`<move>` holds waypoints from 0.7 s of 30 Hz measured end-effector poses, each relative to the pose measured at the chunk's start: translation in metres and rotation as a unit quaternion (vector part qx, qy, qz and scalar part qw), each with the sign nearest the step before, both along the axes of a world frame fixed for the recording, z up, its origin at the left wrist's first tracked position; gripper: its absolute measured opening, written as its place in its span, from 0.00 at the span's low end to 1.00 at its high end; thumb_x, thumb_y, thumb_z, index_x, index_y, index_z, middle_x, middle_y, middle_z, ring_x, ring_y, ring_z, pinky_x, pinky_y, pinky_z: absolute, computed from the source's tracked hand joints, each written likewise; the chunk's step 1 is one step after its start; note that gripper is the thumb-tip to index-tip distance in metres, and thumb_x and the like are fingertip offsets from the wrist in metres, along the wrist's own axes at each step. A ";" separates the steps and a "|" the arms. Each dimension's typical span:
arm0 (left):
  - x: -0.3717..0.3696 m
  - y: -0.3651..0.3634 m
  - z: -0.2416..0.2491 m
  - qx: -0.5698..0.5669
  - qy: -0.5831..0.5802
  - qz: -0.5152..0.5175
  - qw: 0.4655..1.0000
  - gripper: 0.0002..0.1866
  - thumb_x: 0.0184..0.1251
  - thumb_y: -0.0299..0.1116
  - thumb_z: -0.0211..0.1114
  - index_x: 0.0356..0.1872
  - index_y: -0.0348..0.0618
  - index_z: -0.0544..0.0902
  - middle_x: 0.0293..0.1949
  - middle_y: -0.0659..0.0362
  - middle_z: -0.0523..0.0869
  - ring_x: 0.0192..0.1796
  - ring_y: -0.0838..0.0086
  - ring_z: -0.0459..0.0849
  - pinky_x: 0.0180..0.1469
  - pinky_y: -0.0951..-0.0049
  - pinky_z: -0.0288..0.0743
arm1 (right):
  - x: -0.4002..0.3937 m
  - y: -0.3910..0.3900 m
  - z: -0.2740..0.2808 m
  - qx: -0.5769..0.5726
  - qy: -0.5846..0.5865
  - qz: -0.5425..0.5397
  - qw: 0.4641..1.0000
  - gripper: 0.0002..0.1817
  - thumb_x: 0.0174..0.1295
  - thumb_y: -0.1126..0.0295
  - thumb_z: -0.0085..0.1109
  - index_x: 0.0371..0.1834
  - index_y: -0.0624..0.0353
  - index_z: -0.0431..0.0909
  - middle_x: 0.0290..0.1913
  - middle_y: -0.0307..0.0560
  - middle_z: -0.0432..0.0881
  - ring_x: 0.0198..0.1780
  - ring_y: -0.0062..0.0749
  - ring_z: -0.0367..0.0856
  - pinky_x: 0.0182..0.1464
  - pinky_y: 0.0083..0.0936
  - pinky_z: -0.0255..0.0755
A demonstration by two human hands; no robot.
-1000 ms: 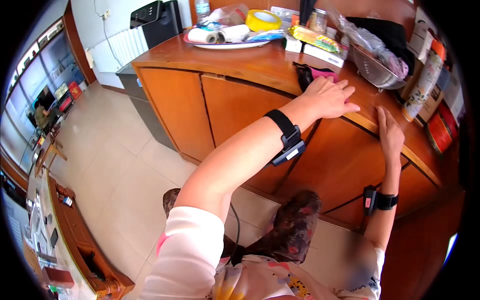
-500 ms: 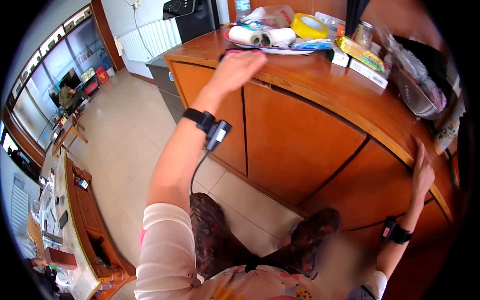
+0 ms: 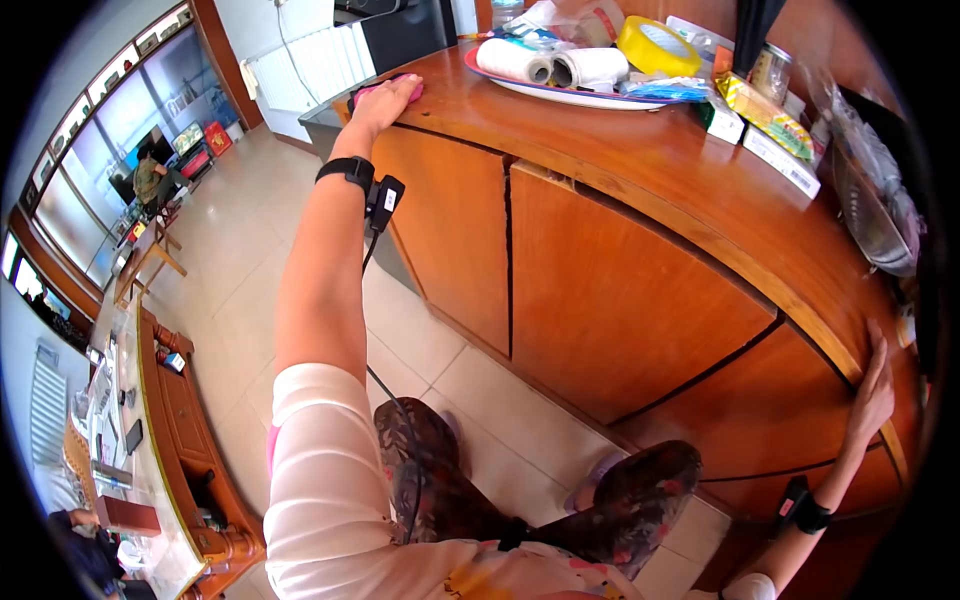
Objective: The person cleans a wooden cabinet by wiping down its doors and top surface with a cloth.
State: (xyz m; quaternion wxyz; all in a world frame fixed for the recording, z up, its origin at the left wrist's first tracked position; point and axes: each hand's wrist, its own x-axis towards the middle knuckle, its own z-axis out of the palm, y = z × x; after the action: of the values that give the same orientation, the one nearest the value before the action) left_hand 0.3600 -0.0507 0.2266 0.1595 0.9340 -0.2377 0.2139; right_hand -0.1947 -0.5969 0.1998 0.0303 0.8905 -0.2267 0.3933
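Observation:
My left hand (image 3: pixel 380 104) lies over a pink and dark cloth (image 3: pixel 414 93), pressing it onto the left end of the curved wooden cabinet (image 3: pixel 640 290). Much of the cloth is hidden under the palm. At the far right, my right hand (image 3: pixel 873 396) rests against the cabinet's front edge, fingers stretched out and holding nothing. To the right of the cloth stands a plate (image 3: pixel 565 98) with a red and blue rim. On it are white rolls (image 3: pixel 590 68), yellow tape (image 3: pixel 660 47) and a blue plastic packet (image 3: pixel 668 90).
Small boxes (image 3: pixel 782 165), a jar (image 3: pixel 770 72) and a metal basket (image 3: pixel 875 225) of bags stand toward the right. A dark appliance (image 3: pixel 408 45) is beyond the left end. A person (image 3: pixel 150 182) sits far off; another (image 3: pixel 85 555) is at the desk (image 3: pixel 185 440).
My left hand has slid the cloth leftward along the cabinet top, away from the plate to the end. My right hand stays at the edge. The view has shifted slightly.

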 end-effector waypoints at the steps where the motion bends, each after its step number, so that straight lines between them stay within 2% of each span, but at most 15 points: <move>1: -0.012 -0.002 -0.001 -0.028 -0.004 -0.056 0.998 0.32 0.77 0.55 0.29 0.65 0.57 0.76 0.67 0.55 0.76 0.70 0.57 0.71 0.71 0.64 0.59 | 0.001 0.002 0.001 0.009 -0.003 -0.008 1.000 0.28 0.80 0.55 0.26 0.63 0.57 0.77 0.61 0.45 0.81 0.66 0.36 0.76 0.65 0.25 0.66; 3: -0.061 -0.021 0.000 -0.116 0.028 -0.131 0.984 0.29 0.78 0.50 0.31 0.63 0.51 0.78 0.66 0.53 0.77 0.68 0.60 0.73 0.70 0.65 0.63 | 0.002 0.002 -0.001 0.017 -0.006 -0.014 1.000 0.28 0.80 0.55 0.26 0.63 0.56 0.77 0.61 0.44 0.81 0.66 0.36 0.76 0.65 0.25 0.66; 4: -0.079 -0.031 -0.006 -0.132 -0.029 -0.164 0.977 0.28 0.79 0.49 0.34 0.62 0.49 0.79 0.65 0.52 0.77 0.67 0.61 0.75 0.69 0.64 0.64 | 0.000 -0.004 -0.004 0.010 -0.001 -0.029 1.000 0.28 0.80 0.55 0.26 0.63 0.55 0.77 0.62 0.44 0.81 0.66 0.35 0.76 0.65 0.25 0.66; 5: -0.107 -0.043 -0.004 -0.164 -0.014 -0.205 0.965 0.27 0.79 0.47 0.36 0.61 0.46 0.79 0.63 0.53 0.79 0.65 0.60 0.76 0.68 0.65 0.65 | 0.000 -0.008 -0.005 0.001 0.003 -0.041 0.999 0.28 0.80 0.55 0.26 0.63 0.54 0.77 0.62 0.44 0.81 0.66 0.35 0.75 0.65 0.25 0.66; 6: -0.126 -0.054 -0.009 -0.157 -0.041 -0.223 0.961 0.26 0.80 0.47 0.36 0.61 0.46 0.79 0.64 0.54 0.79 0.65 0.61 0.76 0.69 0.63 0.64 | 0.001 -0.008 -0.005 -0.001 0.001 -0.034 0.999 0.28 0.80 0.55 0.26 0.63 0.54 0.77 0.62 0.44 0.81 0.66 0.35 0.75 0.65 0.25 0.66; 7: -0.137 -0.063 -0.017 -0.117 -0.099 -0.253 0.955 0.28 0.80 0.50 0.34 0.65 0.50 0.77 0.65 0.57 0.78 0.69 0.64 0.71 0.74 0.66 0.55 | 0.001 -0.007 -0.005 0.007 -0.002 -0.030 1.000 0.28 0.80 0.55 0.25 0.63 0.54 0.77 0.62 0.44 0.81 0.66 0.35 0.75 0.65 0.25 0.66; 9: -0.160 -0.083 -0.023 -0.138 -0.112 -0.280 0.943 0.27 0.80 0.50 0.35 0.65 0.49 0.75 0.65 0.56 0.77 0.70 0.62 0.70 0.75 0.61 0.53 | 0.001 -0.004 -0.003 0.012 -0.005 -0.024 1.000 0.28 0.80 0.54 0.25 0.63 0.53 0.77 0.62 0.44 0.81 0.66 0.36 0.75 0.65 0.25 0.66; 12: -0.154 -0.074 -0.025 -0.148 -0.109 -0.280 0.942 0.28 0.79 0.50 0.33 0.65 0.49 0.75 0.66 0.56 0.77 0.70 0.62 0.69 0.75 0.61 0.51 | -0.001 -0.005 -0.002 -0.002 0.010 -0.019 1.000 0.29 0.80 0.54 0.25 0.64 0.53 0.77 0.62 0.45 0.80 0.66 0.36 0.75 0.64 0.25 0.66; 14: -0.131 -0.062 -0.022 -0.103 -0.154 -0.227 0.956 0.28 0.79 0.49 0.33 0.65 0.49 0.76 0.65 0.56 0.77 0.69 0.61 0.70 0.75 0.61 0.51 | -0.003 -0.010 -0.005 -0.082 0.046 -0.039 0.995 0.29 0.80 0.54 0.25 0.64 0.54 0.77 0.63 0.46 0.80 0.67 0.36 0.74 0.65 0.25 0.65; 15: -0.114 -0.052 -0.022 -0.114 -0.150 -0.237 0.953 0.29 0.78 0.49 0.32 0.63 0.49 0.77 0.65 0.55 0.78 0.68 0.61 0.71 0.75 0.62 0.51 | -0.002 -0.008 -0.003 -0.083 0.048 -0.039 0.995 0.29 0.80 0.54 0.25 0.64 0.54 0.77 0.63 0.46 0.80 0.67 0.36 0.74 0.65 0.25 0.65; 17: -0.084 -0.035 -0.022 -0.107 -0.169 -0.181 0.963 0.26 0.76 0.44 0.34 0.57 0.49 0.80 0.60 0.56 0.82 0.66 0.64 0.74 0.72 0.60 0.56 | -0.001 0.000 0.002 0.037 0.009 -0.018 0.999 0.30 0.80 0.54 0.24 0.64 0.55 0.76 0.63 0.45 0.79 0.67 0.37 0.74 0.66 0.24 0.64; 20: -0.054 -0.012 -0.013 -0.143 -0.079 -0.159 0.974 0.25 0.76 0.44 0.35 0.56 0.52 0.81 0.58 0.54 0.83 0.62 0.60 0.79 0.69 0.62 0.62 | -0.004 -0.016 -0.005 0.048 -0.005 0.000 0.999 0.30 0.80 0.54 0.23 0.64 0.56 0.76 0.63 0.45 0.79 0.68 0.37 0.73 0.67 0.24 0.63; 21: -0.046 -0.006 -0.012 -0.166 -0.067 -0.157 0.971 0.26 0.75 0.46 0.36 0.55 0.49 0.82 0.58 0.54 0.83 0.61 0.58 0.79 0.67 0.64 0.65 | -0.006 -0.014 -0.005 0.049 0.000 -0.009 0.999 0.30 0.80 0.54 0.23 0.64 0.56 0.76 0.63 0.45 0.79 0.68 0.37 0.73 0.67 0.24 0.63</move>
State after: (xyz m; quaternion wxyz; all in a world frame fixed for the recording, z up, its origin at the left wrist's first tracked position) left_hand 0.3140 -0.0571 0.2149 0.3280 0.8289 -0.3523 0.2849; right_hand -0.2003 -0.6113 0.1952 -0.0100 0.8889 -0.2537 0.3812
